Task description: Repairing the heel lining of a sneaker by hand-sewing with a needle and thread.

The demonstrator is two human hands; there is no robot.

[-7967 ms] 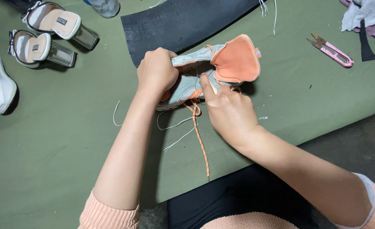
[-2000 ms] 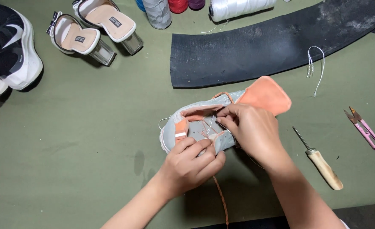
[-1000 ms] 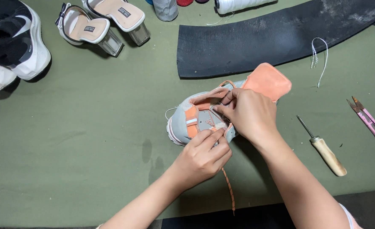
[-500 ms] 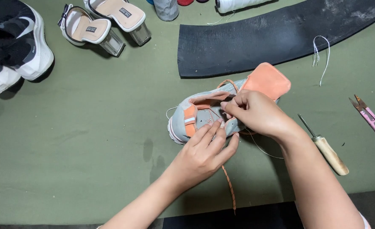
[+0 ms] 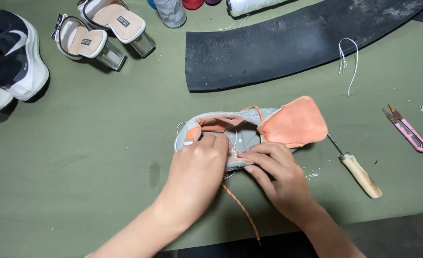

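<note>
You look down on an olive-green work table [image 5: 77, 191], its cloth faintly stained and creased, even soft light across it, a dark floor strip [image 5: 393, 234] along its near edge.

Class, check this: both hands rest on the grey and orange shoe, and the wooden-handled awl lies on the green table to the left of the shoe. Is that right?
Not quite. The head view shows the wooden-handled awl lying to the right of the grey and orange shoe, not the left. The rest holds: the left hand and right hand rest on the shoe, on the green table.
</note>
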